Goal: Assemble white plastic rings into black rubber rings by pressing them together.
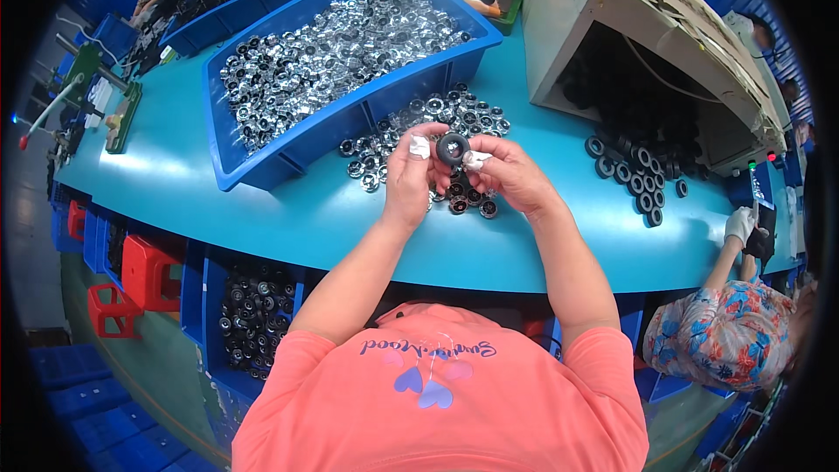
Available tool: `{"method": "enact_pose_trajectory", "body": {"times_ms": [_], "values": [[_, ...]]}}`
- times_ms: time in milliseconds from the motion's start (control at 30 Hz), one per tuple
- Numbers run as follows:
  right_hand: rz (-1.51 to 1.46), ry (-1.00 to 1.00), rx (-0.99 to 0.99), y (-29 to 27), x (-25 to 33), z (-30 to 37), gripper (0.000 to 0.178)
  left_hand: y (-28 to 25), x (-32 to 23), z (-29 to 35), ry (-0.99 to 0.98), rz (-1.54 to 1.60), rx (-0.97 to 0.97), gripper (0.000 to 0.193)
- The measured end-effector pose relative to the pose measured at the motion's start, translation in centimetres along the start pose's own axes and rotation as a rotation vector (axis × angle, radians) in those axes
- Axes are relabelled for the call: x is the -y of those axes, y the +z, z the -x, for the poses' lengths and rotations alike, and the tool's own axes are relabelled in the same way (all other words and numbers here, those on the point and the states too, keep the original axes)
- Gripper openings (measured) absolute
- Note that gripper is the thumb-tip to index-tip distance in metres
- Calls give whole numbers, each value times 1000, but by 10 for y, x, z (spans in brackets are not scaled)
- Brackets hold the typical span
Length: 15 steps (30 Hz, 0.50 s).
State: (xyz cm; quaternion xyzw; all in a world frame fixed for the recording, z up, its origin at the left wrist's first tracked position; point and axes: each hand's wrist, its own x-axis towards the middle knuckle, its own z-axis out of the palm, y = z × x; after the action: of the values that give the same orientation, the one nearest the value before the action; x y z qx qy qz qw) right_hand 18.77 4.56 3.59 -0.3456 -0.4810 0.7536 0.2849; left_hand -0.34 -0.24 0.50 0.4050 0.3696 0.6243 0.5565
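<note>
At the centre of the frame, above the turquoise worktop (pixel 175 183), both hands pinch one small black ring (pixel 453 149) between them. The left hand (pixel 411 177) grips it from the left with a white-taped fingertip at its edge, and the right hand (pixel 509 173) grips it from the right, also with white tape on a finger. The ring stands on edge, its round open face turned up toward the camera, so its short axis points at the viewer. Just below and behind the hands lies a loose heap of silver and black rings (pixel 437 114) on the worktop. A blue bin (pixel 262 166) filled with shiny rings sits in the upper middle. To the right, black rings (pixel 642 179) lie in rows before a beige box (pixel 568 17).
</note>
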Motion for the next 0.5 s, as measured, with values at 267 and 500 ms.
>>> {"method": "enact_pose_trajectory", "body": {"times_ms": [267,500], "values": [[211,-80,-88,-8,6,2,22,12,-14,3,320,-645,54,50],[281,-72,-125,-11,9,5,23,4,-2,-4,366,-733,80,47]]}}
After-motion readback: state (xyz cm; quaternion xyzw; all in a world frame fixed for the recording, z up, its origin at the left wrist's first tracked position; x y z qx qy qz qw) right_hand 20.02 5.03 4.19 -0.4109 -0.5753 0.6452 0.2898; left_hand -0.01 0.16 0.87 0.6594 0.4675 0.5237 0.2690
